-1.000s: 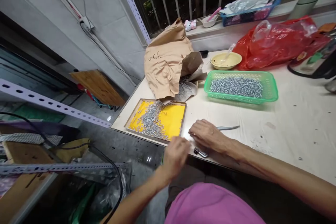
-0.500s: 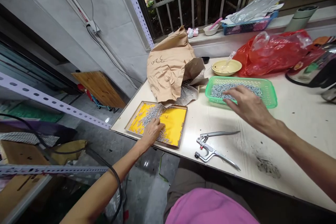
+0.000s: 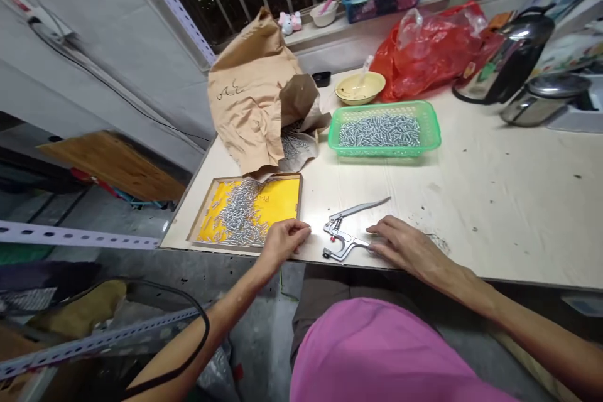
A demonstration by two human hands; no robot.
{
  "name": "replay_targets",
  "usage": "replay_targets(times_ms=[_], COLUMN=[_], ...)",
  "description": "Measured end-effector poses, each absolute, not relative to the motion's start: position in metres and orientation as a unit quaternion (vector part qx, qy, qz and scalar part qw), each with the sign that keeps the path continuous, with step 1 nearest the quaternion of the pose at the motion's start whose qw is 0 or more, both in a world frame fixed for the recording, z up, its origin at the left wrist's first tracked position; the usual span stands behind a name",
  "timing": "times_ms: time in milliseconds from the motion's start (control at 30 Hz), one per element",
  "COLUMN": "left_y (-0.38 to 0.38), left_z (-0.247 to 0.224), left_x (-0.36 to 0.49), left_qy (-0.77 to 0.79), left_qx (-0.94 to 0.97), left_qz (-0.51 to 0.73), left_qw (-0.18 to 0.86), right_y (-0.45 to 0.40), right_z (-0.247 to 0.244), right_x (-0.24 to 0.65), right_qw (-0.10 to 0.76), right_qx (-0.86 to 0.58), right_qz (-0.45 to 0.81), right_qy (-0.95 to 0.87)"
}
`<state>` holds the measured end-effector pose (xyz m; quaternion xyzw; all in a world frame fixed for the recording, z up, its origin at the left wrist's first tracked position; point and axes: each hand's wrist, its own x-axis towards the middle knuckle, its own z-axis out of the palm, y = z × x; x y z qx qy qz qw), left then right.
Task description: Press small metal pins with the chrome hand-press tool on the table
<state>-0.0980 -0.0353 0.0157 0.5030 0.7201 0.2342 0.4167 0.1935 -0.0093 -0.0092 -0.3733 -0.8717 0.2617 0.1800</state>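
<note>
My left hand point(image 3: 282, 240) is over the right front corner of a shallow tray point(image 3: 301, 185) with a yellow bottom, its thumb and forefinger pinched together. Whatever is between those fingertips is too small to make out. Small silvery metal pins point(image 3: 240, 213) lie heaped in the tray. Grey metal hand pliers point(image 3: 347, 242) with a spring and a red part rest on the table to the right of that hand. My right hand point(image 3: 407, 246) is at the end of the pliers' lower handle, fingers stretched and apart, not wrapped round it.
A green plastic basket point(image 3: 432, 146) of similar metal pins stands behind the pliers. An open brown paper bag point(image 3: 254, 113) with pins at its mouth leans behind the tray. Farther back are a yellow bowl point(image 3: 360, 89), a red plastic bag point(image 3: 424, 53) and a kettle point(image 3: 511, 59).
My left hand has moved from the pins to the tray's right front corner, fingers pinched. My right hand has come down from above the green basket to the pliers' handle. The view has shifted right.
</note>
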Motion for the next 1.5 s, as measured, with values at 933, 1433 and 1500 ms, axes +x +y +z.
replay_targets(times_ms=[933, 1433, 1500], left_y=[-0.017, -0.028, -0.028], left_z=[0.006, 0.001, 0.001], left_x=[-0.053, -0.054, -0.054], left_qy=[0.709, 0.706, 0.705], left_qx=[0.479, 0.472, 0.471], left_qz=[0.018, 0.057, 0.055], left_qw=[0.518, 0.525, 0.528], right_y=[-0.03, 0.017, 0.012], right_z=[-0.027, -0.016, -0.014], right_x=[0.198, 0.191, 0.19], right_qw=[0.195, 0.083, 0.088], right_qx=[-0.4, -0.385, -0.385], right_qz=[0.256, 0.144, 0.137], right_qy=[-0.858, -0.908, -0.908])
